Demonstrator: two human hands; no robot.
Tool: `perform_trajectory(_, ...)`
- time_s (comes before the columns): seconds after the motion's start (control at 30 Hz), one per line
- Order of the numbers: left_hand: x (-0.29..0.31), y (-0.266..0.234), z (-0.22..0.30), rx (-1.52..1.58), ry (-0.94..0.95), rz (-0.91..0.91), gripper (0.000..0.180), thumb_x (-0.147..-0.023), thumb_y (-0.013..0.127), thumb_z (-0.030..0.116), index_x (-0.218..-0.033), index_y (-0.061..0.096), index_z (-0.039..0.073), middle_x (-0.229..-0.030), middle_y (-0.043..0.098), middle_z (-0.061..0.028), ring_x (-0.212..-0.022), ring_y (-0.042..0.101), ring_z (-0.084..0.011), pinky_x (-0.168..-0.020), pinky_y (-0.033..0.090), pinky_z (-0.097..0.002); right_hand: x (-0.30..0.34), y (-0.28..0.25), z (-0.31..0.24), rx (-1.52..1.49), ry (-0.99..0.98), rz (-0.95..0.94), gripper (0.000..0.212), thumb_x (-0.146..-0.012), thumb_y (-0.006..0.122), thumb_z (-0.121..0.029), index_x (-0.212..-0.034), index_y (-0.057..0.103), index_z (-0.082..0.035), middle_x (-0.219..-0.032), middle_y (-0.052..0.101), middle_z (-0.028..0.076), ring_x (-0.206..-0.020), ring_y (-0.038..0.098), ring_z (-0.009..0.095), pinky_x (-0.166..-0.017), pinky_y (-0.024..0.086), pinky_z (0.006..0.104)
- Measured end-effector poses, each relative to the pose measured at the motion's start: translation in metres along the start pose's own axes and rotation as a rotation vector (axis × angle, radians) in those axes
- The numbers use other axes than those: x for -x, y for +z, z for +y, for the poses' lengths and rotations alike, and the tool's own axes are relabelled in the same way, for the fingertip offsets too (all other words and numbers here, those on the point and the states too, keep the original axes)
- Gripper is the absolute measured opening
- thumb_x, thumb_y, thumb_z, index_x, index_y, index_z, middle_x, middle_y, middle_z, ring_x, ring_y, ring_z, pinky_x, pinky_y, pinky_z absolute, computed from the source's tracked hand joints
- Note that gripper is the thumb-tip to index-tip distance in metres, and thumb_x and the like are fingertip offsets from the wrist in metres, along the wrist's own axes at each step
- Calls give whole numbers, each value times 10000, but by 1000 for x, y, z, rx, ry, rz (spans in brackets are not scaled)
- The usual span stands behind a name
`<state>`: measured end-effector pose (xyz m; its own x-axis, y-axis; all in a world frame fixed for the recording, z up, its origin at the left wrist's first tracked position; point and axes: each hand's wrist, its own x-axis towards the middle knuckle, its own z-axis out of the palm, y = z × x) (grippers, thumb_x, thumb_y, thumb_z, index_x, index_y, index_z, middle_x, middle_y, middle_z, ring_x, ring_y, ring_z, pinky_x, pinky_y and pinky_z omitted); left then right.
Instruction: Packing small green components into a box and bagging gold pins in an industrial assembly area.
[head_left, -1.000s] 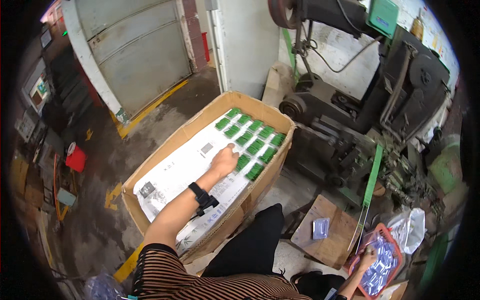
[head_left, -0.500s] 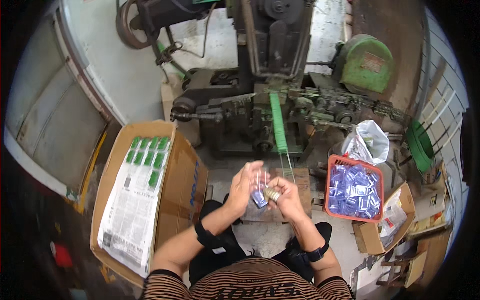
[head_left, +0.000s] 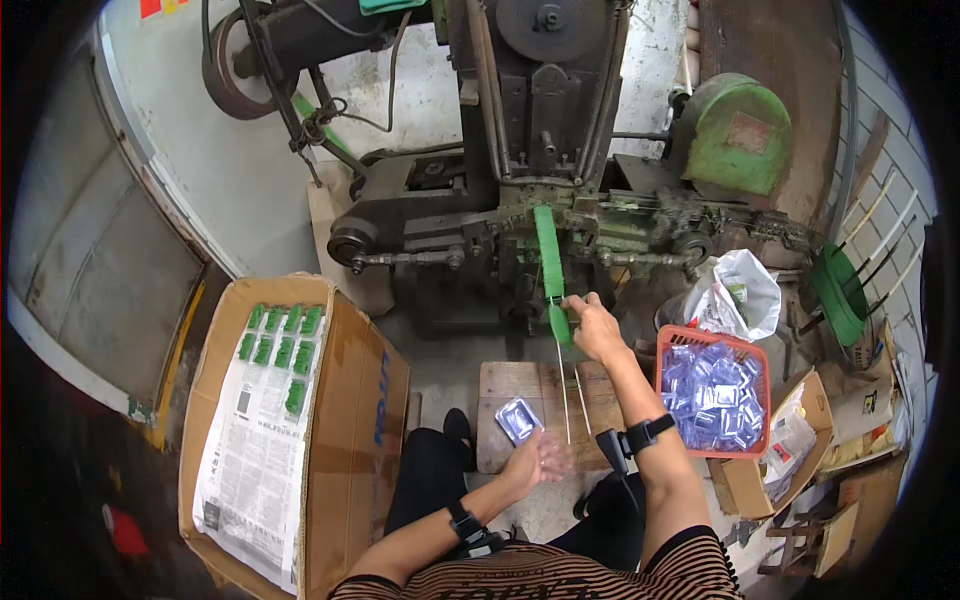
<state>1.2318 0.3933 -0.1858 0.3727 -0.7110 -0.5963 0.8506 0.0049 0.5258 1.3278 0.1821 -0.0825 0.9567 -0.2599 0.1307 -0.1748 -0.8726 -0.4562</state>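
A row of small green pieces (head_left: 549, 250) runs down from the machine along two thin metal rails (head_left: 562, 390). At its lower end, my right hand (head_left: 597, 330) has its fingers curled against a short group of green pieces (head_left: 559, 324), tilted away from the row above. The thumb side of that hand is partly hidden. Below, a clear bluish plastic box (head_left: 517, 421) lies on a wooden board (head_left: 500, 385). My left hand (head_left: 530, 463) is just beside the box's near edge, fingers stretched out and smeared by motion, with nothing seen in them.
At left, a tall cardboard box (head_left: 345, 440) bears newspaper (head_left: 250, 440) with several green-filled clear packs (head_left: 283, 350). A red basket (head_left: 664, 400) of clear boxes stands at right, near a white bag (head_left: 750, 290) and a smaller carton (head_left: 745, 480). The dark machine (head_left: 430, 230) fills the far side.
The clear box, earlier between my hands, now lies on the board. My left hand has drawn back toward me. My right hand has moved up to the green row; the ridged, brass-coloured thing it held no longer shows.
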Motion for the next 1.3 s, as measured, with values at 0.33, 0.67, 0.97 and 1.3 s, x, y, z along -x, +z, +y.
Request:
perform_trajectory(0.33,2,48,24,286,186,-88,537,-955,244,497,-1210,405,53,-1093,561,-144,-909,609,-285,-724,532,-421,112,-18,-20,-403,50,-162,166,-759,538,-25,-888,622,37,-795,633,162,-753,612,213,-701,469,314)
perform_trajectory(0.67,4,48,60,120,78,-53,437,-969,257,406,-1231,389,82,-1177,516,-131,-1011,575,-284,-810,506,-529,140,-12,-24,-354,30,93,154,-759,532,-27,-894,601,-2,-784,640,177,-748,616,367,-680,473,407)
perform_trajectory(0.97,-12,43,42,215,114,3,403,-974,253,397,-1193,418,102,-1076,555,-106,-942,590,-281,-786,499,-554,138,-11,-23,-399,146,-48,191,-806,548,-120,-952,655,-59,-941,636,193,-871,611,360,-760,471,414)
perform_trajectory(1.3,16,61,37,-87,-85,-142,338,-948,417,359,-1077,505,60,-932,606,-119,-777,647,-241,-517,544,-354,176,-21,-29,-377,66,399,192,-719,576,13,-891,651,-27,-867,597,153,-791,608,316,-718,473,370)
